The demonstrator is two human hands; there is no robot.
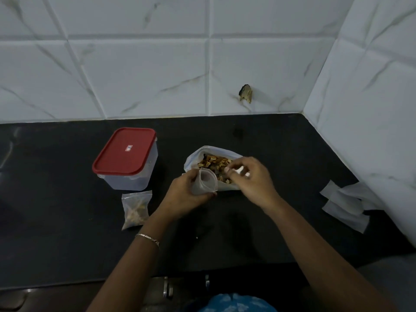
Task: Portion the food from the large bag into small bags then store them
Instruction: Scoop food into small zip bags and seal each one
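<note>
The likeliest slip, I'd judge, is nuts (pixel 213 161) going astray between the two bags. The small bag (pixel 206 180) is hanging just at the near edge of the large bag (pixel 195 156), in the middle of the frame. Its mouth is looking narrow and soft. If that mouth is sagging shut when the food is coming across, pieces could be dropping onto the black counter (pixel 67 199). The large bag is also lying slumped with its top gaping, so a nudge from either wrist might be tipping its contents out.

The left hand (pixel 186 192) is curling round the small bag, fingers underneath and thumb on top, holding its mouth open toward the large bag. The right hand (pixel 252 176) is hovering over the open nuts with its fingers bent inward. It is pinching a small white object (pixel 242 170); I cannot tell what that is, or whether any food is in it.

Left of centre, one filled bag (pixel 136 208) is lying flat. Just above it the red-lidded container (pixel 125 152) is sitting closed, presumably waiting for the storing step. Spare empty bags (pixel 346 206) are lying at the right edge.
</note>
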